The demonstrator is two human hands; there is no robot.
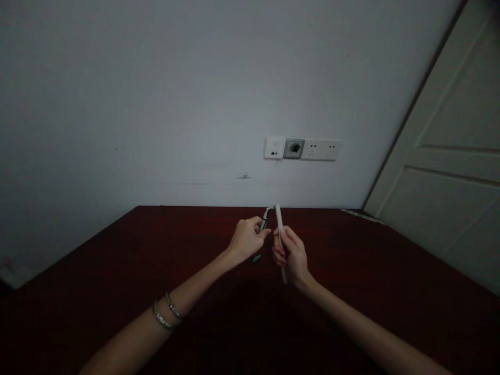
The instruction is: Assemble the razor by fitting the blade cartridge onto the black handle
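Left hand (247, 240) is closed, and its fingertips pinch a small dark piece (266, 217), maybe a cap or a clip; the picture is too dim to tell which. Right hand (291, 255) grasps a thin white stick (278, 217), nearly upright. The top end of the stick is just beside the dark piece, so it seems that the two parts are held close in order to meet. Both hands hang above the table (351, 291), near the middle of its back edge. A small green thing (256, 259) lies on the table below the left hand. Two bracelets (167, 312) sit on the left forearm. Sockets (300, 148) are on the wall behind.
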